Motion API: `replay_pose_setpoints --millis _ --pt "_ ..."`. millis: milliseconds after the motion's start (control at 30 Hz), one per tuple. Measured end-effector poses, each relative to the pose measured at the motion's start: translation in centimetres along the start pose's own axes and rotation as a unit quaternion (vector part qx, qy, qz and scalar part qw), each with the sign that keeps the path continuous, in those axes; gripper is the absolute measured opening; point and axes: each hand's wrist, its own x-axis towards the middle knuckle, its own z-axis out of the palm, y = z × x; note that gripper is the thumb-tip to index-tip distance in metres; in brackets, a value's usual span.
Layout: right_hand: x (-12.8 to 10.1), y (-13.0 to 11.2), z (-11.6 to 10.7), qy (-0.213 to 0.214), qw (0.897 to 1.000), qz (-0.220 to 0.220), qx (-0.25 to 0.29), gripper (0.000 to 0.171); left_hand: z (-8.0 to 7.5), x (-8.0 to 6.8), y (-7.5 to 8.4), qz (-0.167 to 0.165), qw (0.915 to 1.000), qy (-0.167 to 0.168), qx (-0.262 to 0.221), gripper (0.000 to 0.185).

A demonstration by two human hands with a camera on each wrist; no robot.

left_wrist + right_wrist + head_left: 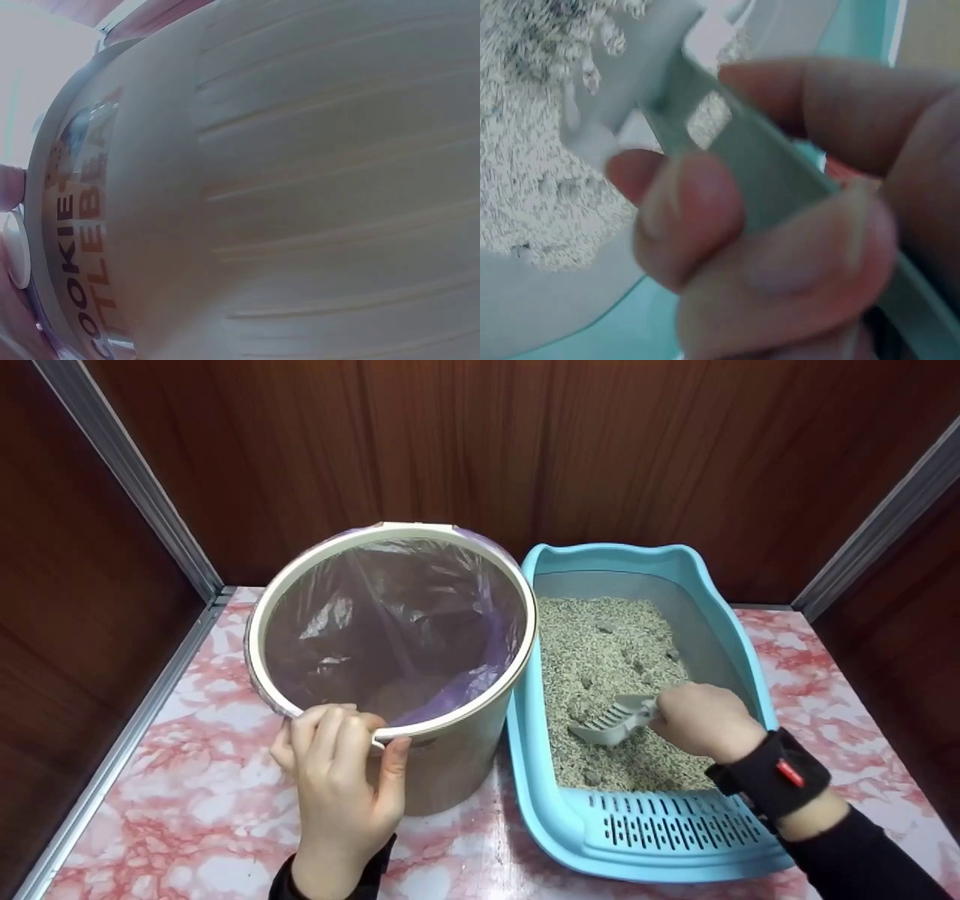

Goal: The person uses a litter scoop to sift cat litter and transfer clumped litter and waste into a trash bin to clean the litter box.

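Observation:
A beige waste bin (pixel 450 750) lined with a purple plastic bag (pixel 405 622) stands on the left; its ribbed wall (pixel 315 195) fills the left wrist view. My left hand (pixel 341 769) grips the bin's near rim, thumb outside and fingers over the edge. To the right lies a light blue litter tray (pixel 540 810) filled with grey litter (pixel 600 652). My right hand (pixel 701 720) holds the handle of a grey slotted scoop (pixel 611 724), whose blade is dug into the litter. The right wrist view shows fingers (pixel 697 210) pinching the scoop handle (pixel 765 172).
Both containers sit on a pink and white marbled surface (pixel 195 795). Dark wood panels (pixel 525 450) with metal corner strips close in the back and sides. A slotted grid step (pixel 675 825) forms the tray's near end.

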Motion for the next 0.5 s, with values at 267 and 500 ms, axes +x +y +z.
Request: replay_pose_setpoints --millis 267,500 --pt "2.7 0.3 1.6 0.026 1.0 -0.018 0.003 0.034 0.0 0.1 0.0 -0.001 1.0 -0.002 -0.002 0.05" --pt "3.9 3.0 3.0 0.037 0.998 -0.033 0.035 0.029 -0.1 0.0 0.0 -0.002 1.0 -0.005 -0.001 0.051"
